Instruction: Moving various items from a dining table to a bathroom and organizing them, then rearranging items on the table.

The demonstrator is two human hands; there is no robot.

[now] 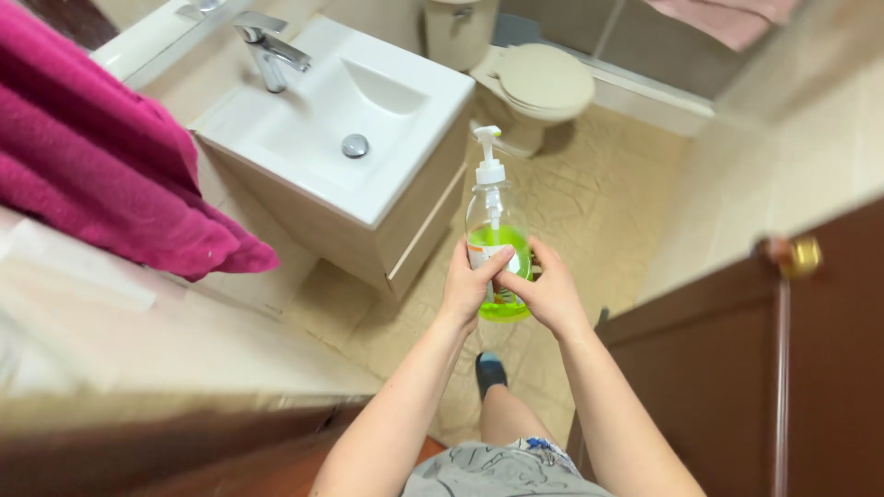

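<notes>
Above bathroom tiles, left hand [470, 283] and right hand [550, 293] clasp a pump bottle [495, 241] half-full of green liquid.

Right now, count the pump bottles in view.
1. The clear pump bottle with green liquid is held upright over the floor, the left hand and right hand gripping its lower half, beside the white sink. Others may sit outside the view.

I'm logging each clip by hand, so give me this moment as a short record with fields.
setting: bathroom, tiled floor
held: clear pump bottle, partly full of green liquid
left hand: grips the bottle's side
right hand: grips the other side
nearby: white sink, faucet, toilet, pink towel, brown door
</notes>
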